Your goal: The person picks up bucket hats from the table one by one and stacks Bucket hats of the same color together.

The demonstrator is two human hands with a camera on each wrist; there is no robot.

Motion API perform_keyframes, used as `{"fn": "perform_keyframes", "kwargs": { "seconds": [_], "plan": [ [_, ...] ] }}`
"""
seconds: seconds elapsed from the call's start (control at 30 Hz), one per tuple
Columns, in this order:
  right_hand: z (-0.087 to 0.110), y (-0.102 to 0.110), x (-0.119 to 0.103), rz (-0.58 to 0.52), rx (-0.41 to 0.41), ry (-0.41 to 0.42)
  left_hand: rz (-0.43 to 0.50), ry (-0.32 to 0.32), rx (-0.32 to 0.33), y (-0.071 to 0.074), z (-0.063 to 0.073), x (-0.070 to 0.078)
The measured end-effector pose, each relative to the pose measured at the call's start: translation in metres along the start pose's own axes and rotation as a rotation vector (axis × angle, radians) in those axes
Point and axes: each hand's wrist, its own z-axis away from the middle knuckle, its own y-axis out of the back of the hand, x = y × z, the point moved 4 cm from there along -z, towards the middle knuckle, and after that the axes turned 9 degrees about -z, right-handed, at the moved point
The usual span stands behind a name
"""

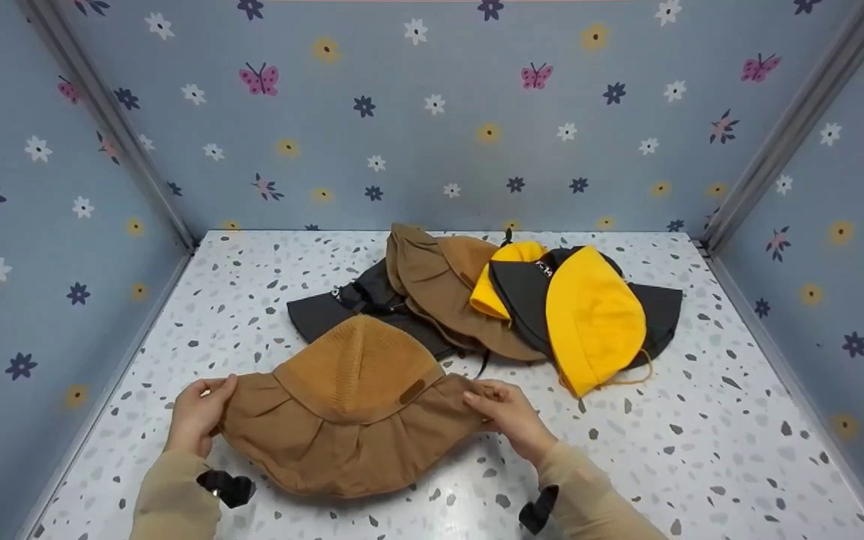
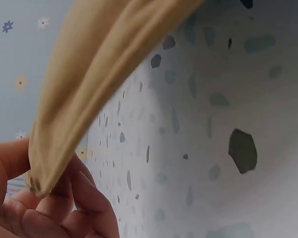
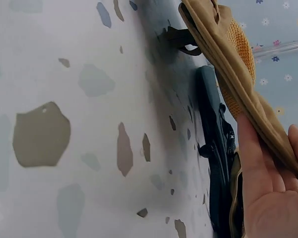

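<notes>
A brown bucket hat (image 1: 357, 420) with a ribbed tan crown and a wide pleated brim is held up between both hands in the head view. My left hand (image 1: 199, 416) pinches the left end of its brim. In the left wrist view the thumb and fingers (image 2: 89, 193) close on the brim's edge. The right hand (image 1: 511, 416) grips the other end, thumb on top. From the right wrist view, fingers (image 3: 258, 163) lie under the folded brim (image 3: 233, 74). The hat's crown points away, and its underside is hidden in the head view.
Behind the held hat lies a heap: a black hat (image 1: 312, 315), another brown hat (image 1: 432, 285), a black cap (image 1: 518, 292) and a yellow hat (image 1: 597, 315) with a cord. They rest on a speckled white table (image 1: 739, 420), enclosed by flowered panels (image 1: 432, 112).
</notes>
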Motion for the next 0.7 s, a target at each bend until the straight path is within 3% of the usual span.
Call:
{"fn": "perform_keyframes", "kwargs": {
  "seconds": [0.23, 0.47, 0.7],
  "plan": [
    [0.001, -0.005, 0.007, 0.031, 0.005, -0.033, -0.063, 0.001, 0.027, 0.003, -0.004, -0.010],
    [0.001, -0.012, 0.013, 0.033, 0.033, -0.007, -0.156, 0.006, 0.068, 0.001, -0.008, -0.014],
    [0.000, -0.009, 0.013, 0.137, 0.091, 0.024, -0.190, -0.025, 0.083, -0.006, -0.009, -0.015]
  ]
}}
